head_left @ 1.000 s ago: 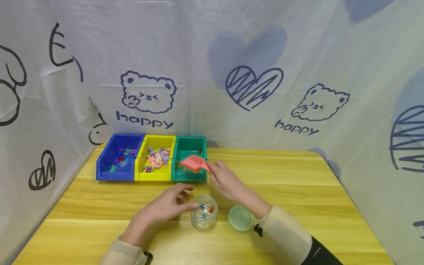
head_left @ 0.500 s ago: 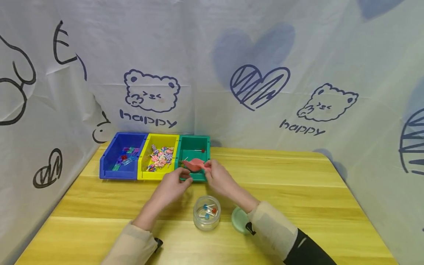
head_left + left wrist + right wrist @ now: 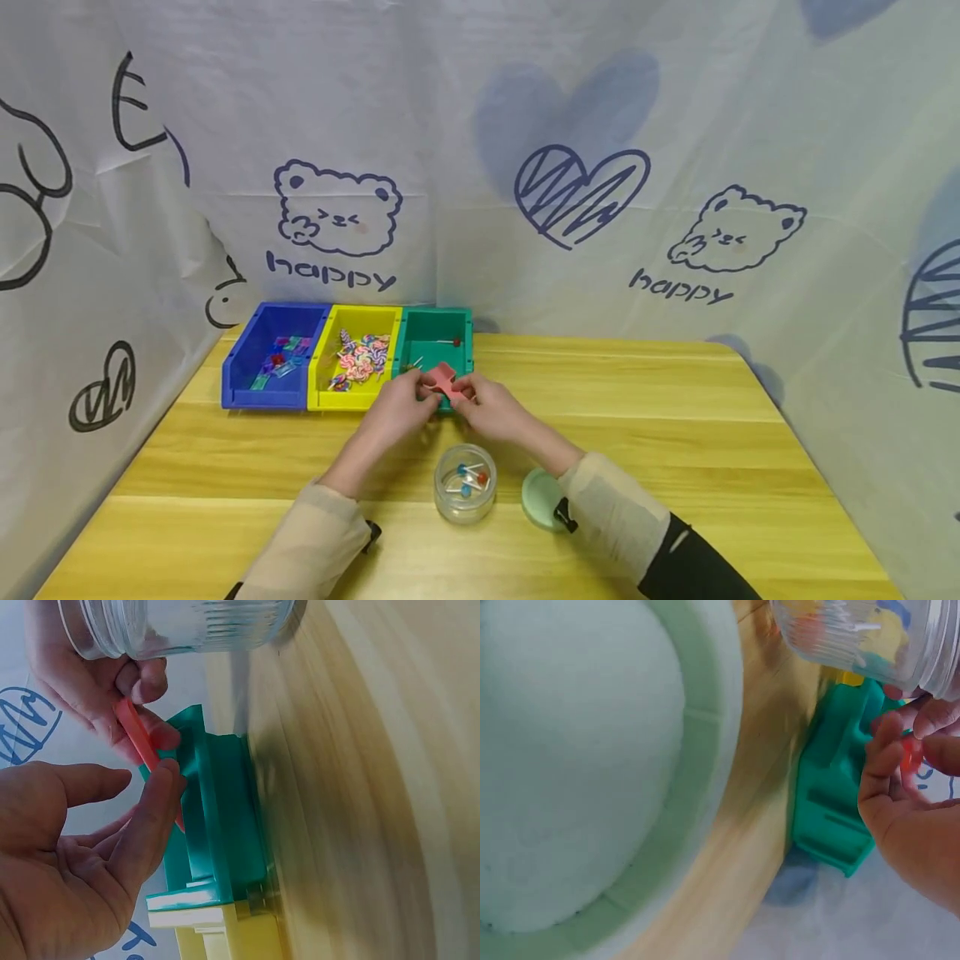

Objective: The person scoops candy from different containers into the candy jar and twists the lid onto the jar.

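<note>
I pinch the pink scoop (image 3: 442,377) by its handle with my right hand (image 3: 491,408), and the fingers of my left hand (image 3: 401,406) are loose and just touch the scoop, with the thumb sticking out away from it. The scoop is up at the front of the green bin (image 3: 438,323), which sits next to the yellow bin (image 3: 345,400), but I can't tell if it touches the bin. Closer to me, the clear jar (image 3: 465,510) stands on the table (image 3: 675,417) with lollipops (image 3: 467,490) inside, and the pale green lid (image 3: 538,498) lies just to its right.
</note>
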A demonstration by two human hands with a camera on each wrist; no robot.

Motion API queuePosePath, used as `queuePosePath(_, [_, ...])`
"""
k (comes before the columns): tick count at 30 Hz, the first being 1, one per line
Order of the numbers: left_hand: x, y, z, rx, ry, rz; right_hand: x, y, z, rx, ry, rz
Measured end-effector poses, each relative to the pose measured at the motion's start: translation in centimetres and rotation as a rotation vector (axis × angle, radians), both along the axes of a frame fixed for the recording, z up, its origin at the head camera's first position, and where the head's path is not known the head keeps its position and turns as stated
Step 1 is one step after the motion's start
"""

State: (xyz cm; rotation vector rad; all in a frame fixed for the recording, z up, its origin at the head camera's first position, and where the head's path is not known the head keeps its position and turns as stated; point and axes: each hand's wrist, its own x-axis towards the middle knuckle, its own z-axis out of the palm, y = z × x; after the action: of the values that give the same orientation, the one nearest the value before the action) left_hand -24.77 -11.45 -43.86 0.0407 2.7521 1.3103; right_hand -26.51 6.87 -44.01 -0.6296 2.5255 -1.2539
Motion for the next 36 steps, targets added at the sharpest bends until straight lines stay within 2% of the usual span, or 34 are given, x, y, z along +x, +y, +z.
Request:
queuePosePath(3, [-0.3,0.3,0.0,0.024,-0.022,0.002,-0.1,0.3,-0.2,-0.043,-0.062,0.018])
queuePosePath(9, [-0.6,0.8,0.1,0.059,-0.063,0.010,-0.6,0.9,-0.5,-0.067,-0.086,0.030])
queuePosePath(15, [-0.7,1.0,0.2,0.045,-0.107,0.024,-0.8,1.2,-0.7,-0.084,-0.105,0.048])
queuePosePath(19, [-0.8,1.0,0.3,0.046,-0.125,0.012,-0.9,1.4,-0.9,-0.093,-0.107,0.031])
queuePosePath(23, [-0.9,1.0,0.5,0.053,-0.151,0.004,-1.2,1.4,-0.7,-0.095,-0.055,-0.034])
queuePosePath(30, [-0.9,1.0,0.5,0.037,-0.170,0.007,-2.1,0.8,0.0,0.001,0.140,-0.188])
queuePosePath(36, [-0.9,1.0,0.4,-0.014,-0.129,-0.006,-3.5,0.2,-0.4,0.020,0.182,-0.239])
